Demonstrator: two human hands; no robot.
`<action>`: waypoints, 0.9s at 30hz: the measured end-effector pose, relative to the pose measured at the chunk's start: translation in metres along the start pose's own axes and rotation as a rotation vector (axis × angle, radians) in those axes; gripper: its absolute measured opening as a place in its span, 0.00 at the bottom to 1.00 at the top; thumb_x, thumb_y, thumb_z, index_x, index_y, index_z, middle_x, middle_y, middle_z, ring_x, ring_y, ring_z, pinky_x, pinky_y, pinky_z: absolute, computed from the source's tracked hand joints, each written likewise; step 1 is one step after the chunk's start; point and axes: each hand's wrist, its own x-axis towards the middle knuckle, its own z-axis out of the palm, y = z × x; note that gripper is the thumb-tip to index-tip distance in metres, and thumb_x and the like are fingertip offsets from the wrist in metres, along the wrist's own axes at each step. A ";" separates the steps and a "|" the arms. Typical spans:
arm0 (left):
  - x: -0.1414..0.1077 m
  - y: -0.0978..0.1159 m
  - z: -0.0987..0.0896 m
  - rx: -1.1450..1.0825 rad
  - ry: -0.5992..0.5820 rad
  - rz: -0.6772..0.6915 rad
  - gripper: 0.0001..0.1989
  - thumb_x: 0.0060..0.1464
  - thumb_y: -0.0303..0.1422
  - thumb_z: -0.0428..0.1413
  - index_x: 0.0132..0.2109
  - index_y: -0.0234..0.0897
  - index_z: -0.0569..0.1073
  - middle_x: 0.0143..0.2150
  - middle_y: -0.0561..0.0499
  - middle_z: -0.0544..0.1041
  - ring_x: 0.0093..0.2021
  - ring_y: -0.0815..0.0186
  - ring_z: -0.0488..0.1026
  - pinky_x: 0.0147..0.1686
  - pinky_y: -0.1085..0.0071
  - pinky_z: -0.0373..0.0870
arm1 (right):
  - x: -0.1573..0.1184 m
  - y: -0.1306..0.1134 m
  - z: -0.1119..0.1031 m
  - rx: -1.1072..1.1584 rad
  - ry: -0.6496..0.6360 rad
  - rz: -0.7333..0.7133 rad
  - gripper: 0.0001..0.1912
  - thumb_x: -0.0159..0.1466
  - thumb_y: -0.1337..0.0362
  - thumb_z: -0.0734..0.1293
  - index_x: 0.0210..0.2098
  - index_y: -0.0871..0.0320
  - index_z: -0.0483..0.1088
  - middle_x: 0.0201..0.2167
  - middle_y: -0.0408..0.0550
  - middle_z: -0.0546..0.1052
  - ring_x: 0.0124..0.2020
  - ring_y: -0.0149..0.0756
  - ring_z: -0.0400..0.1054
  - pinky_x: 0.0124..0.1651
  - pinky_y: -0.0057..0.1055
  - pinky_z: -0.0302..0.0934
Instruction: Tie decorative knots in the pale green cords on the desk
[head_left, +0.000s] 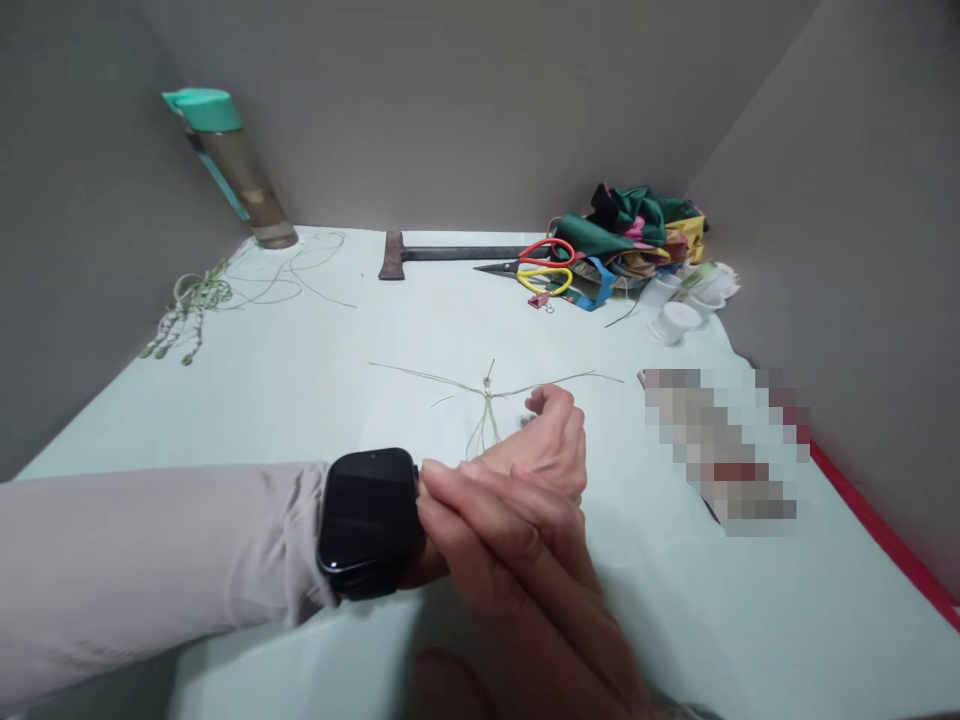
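- Head view, looking down onto a pale mint-green table (pixel 300 380) closed in by grey walls on three sides.
- Near the front edge, left hand (pixel 544 450) reaching across from the left in a long grey sleeve (pixel 150 560), loosely curled, fingers bent in toward the palm and holding nothing visible.
- Black smartwatch (pixel 367 520) strapped on that left wrist, dark screen facing up.
- Right hand (pixel 517 570) coming in from the front edge, laid over the left wrist; fingers (pixel 457 500) straight and pressed together, tips touching the right edge of the watch.
- Just beyond the left hand's knuckles, at the table's middle, a small knotted bundle of thin pale fibre strands (pixel 487 395) lying flat, two long strands spread left and right, short ends trailing toward the hands; whether the hand touches it, impossible to tell.
- Back left corner: clear water bottle (pixel 240 180) with a teal lid, leaning against the wall.
- Beside it along the left edge, a loose tangle of greenish cord (pixel 195 305).
- Back edge, centre: hatchet (pixel 420 253) lying flat, head to the left.
- Next to it, scissors (pixel 540 265) with red and yellow handles.
- Back right corner: heap of coloured cloth (pixel 637 230), small white cups (pixel 675 320) just in front.
- Right edge: blurred-out patch, contents unreadable.
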 end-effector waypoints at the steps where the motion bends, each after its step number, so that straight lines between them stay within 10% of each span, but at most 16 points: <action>1: 0.002 -0.003 0.001 -0.048 0.083 -0.053 0.18 0.69 0.42 0.64 0.59 0.39 0.77 0.59 0.42 0.80 0.52 0.54 0.81 0.52 0.50 0.83 | -0.003 0.004 -0.001 0.019 -0.014 -0.025 0.26 0.70 0.65 0.69 0.66 0.66 0.75 0.66 0.57 0.79 0.68 0.52 0.73 0.68 0.43 0.74; 6: 0.008 -0.008 0.004 -0.229 0.320 -0.199 0.19 0.77 0.38 0.48 0.51 0.31 0.81 0.53 0.44 0.81 0.51 0.58 0.81 0.48 0.59 0.80 | -0.004 0.019 -0.007 0.062 -0.154 -0.052 0.39 0.64 0.70 0.72 0.73 0.69 0.66 0.73 0.54 0.70 0.73 0.50 0.68 0.69 0.44 0.74; 11: 0.013 -0.014 0.002 -0.236 0.341 -0.179 0.14 0.70 0.44 0.63 0.51 0.38 0.79 0.51 0.45 0.83 0.48 0.58 0.82 0.53 0.52 0.82 | -0.006 0.025 -0.006 0.044 -0.164 -0.009 0.42 0.66 0.68 0.71 0.78 0.64 0.60 0.76 0.47 0.66 0.72 0.49 0.69 0.71 0.41 0.72; 15: 0.013 -0.025 0.000 -0.184 0.326 -0.101 0.15 0.75 0.39 0.56 0.49 0.32 0.82 0.48 0.46 0.84 0.50 0.57 0.82 0.52 0.54 0.80 | -0.014 0.023 0.005 0.058 -0.190 0.007 0.41 0.69 0.67 0.69 0.79 0.63 0.57 0.77 0.45 0.64 0.73 0.48 0.68 0.73 0.39 0.68; 17: 0.015 -0.027 0.000 -0.160 0.315 -0.076 0.20 0.77 0.35 0.48 0.48 0.29 0.82 0.47 0.47 0.83 0.50 0.58 0.82 0.51 0.57 0.79 | -0.017 0.013 0.023 0.078 -0.130 0.101 0.36 0.72 0.66 0.67 0.78 0.56 0.60 0.74 0.44 0.70 0.72 0.48 0.68 0.72 0.41 0.70; 21: 0.020 -0.019 0.004 -0.127 0.334 -0.102 0.18 0.77 0.37 0.51 0.49 0.30 0.82 0.46 0.48 0.83 0.48 0.58 0.82 0.50 0.58 0.80 | -0.011 -0.018 0.073 0.074 0.503 0.482 0.27 0.73 0.68 0.69 0.67 0.38 0.76 0.55 0.40 0.85 0.63 0.47 0.77 0.64 0.43 0.77; 27: 0.018 -0.004 0.008 -0.077 0.374 -0.231 0.16 0.72 0.45 0.60 0.51 0.36 0.80 0.50 0.45 0.83 0.48 0.58 0.82 0.52 0.53 0.81 | -0.007 -0.027 0.082 0.089 0.555 0.573 0.25 0.74 0.67 0.69 0.66 0.38 0.77 0.47 0.40 0.87 0.52 0.42 0.81 0.57 0.34 0.80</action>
